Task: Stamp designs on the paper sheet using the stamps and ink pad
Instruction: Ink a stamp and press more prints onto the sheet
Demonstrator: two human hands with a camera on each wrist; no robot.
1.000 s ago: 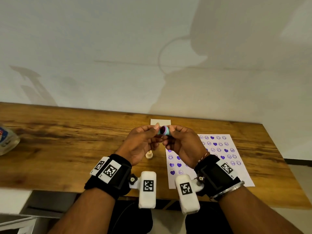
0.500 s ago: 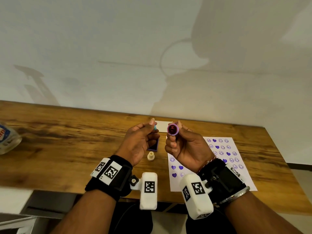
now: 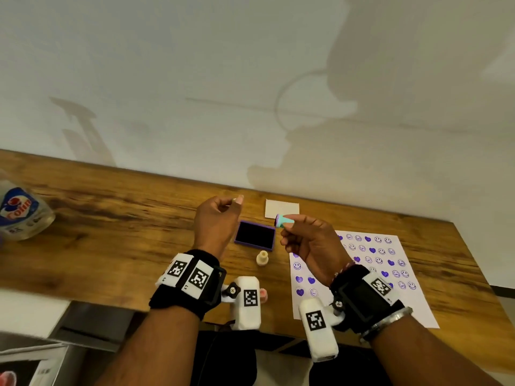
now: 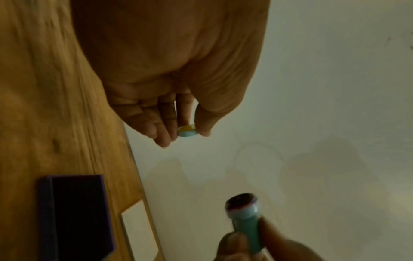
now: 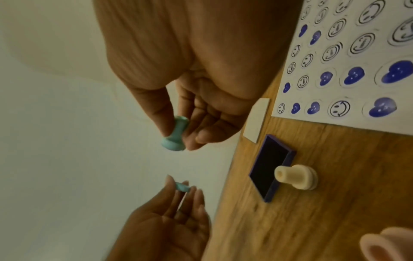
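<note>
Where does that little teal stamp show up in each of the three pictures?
Head view: teal stamp at centre, pinched by the right hand.
Left wrist view: bottom middle, inked face up.
Right wrist view: left of centre, between thumb and fingers.
Shared landmark: the purple ink pad.

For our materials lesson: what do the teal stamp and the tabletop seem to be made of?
Teal stamp: probably moulded plastic, going by its smooth, even, slightly glossy colour. Tabletop: wood or a wood-look laminate, with brown streaked grain and a low sheen.
</note>
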